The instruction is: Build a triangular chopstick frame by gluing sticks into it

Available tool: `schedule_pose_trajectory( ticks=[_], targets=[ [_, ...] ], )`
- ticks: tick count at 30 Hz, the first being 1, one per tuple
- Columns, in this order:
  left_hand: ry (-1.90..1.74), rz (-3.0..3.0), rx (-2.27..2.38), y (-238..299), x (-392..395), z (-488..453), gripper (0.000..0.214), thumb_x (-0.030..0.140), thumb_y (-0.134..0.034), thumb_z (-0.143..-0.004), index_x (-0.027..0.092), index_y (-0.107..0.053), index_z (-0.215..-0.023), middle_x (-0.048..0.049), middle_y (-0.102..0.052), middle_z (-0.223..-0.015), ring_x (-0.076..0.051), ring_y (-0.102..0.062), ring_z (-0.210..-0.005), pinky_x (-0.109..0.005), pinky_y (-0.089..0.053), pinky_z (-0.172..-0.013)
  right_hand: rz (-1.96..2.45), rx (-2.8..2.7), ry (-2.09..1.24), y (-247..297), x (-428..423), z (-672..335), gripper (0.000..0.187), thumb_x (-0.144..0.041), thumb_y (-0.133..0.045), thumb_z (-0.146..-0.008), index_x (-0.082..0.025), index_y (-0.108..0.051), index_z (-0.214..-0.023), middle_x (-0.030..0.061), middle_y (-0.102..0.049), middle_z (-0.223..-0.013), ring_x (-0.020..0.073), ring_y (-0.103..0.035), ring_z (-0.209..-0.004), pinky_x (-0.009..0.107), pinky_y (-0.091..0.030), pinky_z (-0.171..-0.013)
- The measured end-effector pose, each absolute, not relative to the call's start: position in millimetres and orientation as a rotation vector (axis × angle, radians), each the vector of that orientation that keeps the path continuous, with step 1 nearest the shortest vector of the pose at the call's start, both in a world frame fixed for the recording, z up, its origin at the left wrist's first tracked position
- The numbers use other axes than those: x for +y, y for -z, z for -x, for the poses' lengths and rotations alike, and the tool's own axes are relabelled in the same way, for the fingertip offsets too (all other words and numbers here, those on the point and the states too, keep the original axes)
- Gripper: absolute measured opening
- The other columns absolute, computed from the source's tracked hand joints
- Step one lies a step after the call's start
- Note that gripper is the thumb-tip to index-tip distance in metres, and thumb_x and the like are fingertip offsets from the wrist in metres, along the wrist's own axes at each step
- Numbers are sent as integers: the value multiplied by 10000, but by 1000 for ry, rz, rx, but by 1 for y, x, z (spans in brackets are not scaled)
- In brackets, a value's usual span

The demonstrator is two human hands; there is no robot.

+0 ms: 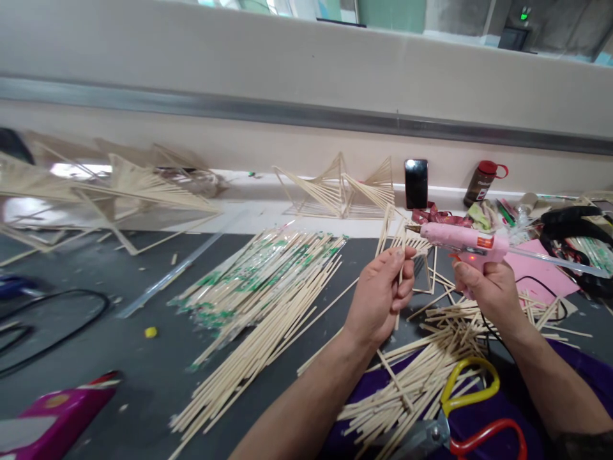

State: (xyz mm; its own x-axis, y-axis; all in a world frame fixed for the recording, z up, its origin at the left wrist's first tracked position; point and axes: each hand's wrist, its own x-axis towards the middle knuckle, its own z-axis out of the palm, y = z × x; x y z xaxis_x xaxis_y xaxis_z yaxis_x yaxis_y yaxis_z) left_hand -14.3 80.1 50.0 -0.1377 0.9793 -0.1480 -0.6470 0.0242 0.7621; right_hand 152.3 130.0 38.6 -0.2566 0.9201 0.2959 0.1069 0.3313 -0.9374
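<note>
Scissors (437,434) nearest, cut off below. Pinching a stick (403,240) near-upright in the left hand (378,291), above the tabletop (143,358); gripping a glue gun (467,241) in the right hand (495,291), nozzle (414,227) just beside. Could burn the fingertips (395,253) through a slip. Hard to see: stick tip against pale sticks (385,230) behind.

Stick (401,276) partly hidden by left hand (380,294); scissors (447,409) cut off below.
</note>
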Motion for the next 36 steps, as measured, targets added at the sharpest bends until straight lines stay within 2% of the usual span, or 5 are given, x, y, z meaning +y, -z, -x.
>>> schedule_pose_trajectory(
  ticks=[4, 17, 25, 29, 36],
  targets=[
    [-1525, -526, 841, -49, 80, 15, 335, 361, -795, -679, 134, -614, -845, 64, -490, -608, -2, -336, -401, -100, -181, -321, 920, -1656, -1057, -40, 129, -151, 387, -457, -671, -786, -188, -583, -523, -18, -511, -472, 90, -397, -434, 237, -338, -435],
    [-1490, -496, 811, -52, 79, 18, 316, 311, -788, -663, 128, -608, -846, 62, -495, -594, -4, -336, -388, -97, -180, -306, 961, -1556, -1109, -33, 130, -155, 376, -470, -709, -750, -171, -620, -541, 8, -575, -480, 108, -485, -442, 238, -372, -437],
    [-1502, -488, 767, -56, 79, 22, 291, 283, -778, -656, 120, -613, -832, 64, -496, -567, -5, -329, -372, -90, -193, -287, 979, -1599, -1093, -34, 134, -153, 357, -442, -705, -726, -162, -622, -521, 4, -561, -472, 92, -464, -433, 224, -360, -423],
    [-1506, -476, 751, -57, 78, 24, 268, 270, -767, -665, 120, -614, -825, 64, -495, -559, -7, -330, -367, -87, -204, -280, 1006, -1477, -1147, -31, 137, -153, 321, -457, -739, -699, -145, -697, -635, 17, -607, -514, 103, -508, -451, 220, -364, -426],
    [-1519, -465, 769, -55, 79, 25, 229, 243, -754, -678, 115, -632, -823, 57, -503, -557, -8, -342, -361, -80, -225, -273, 793, -1341, -1397, -40, 141, -154, 338, -486, -693, -773, -151, -729, -749, 12, -605, -521, 84, -482, -442, 201, -339, -413]
  ],
)
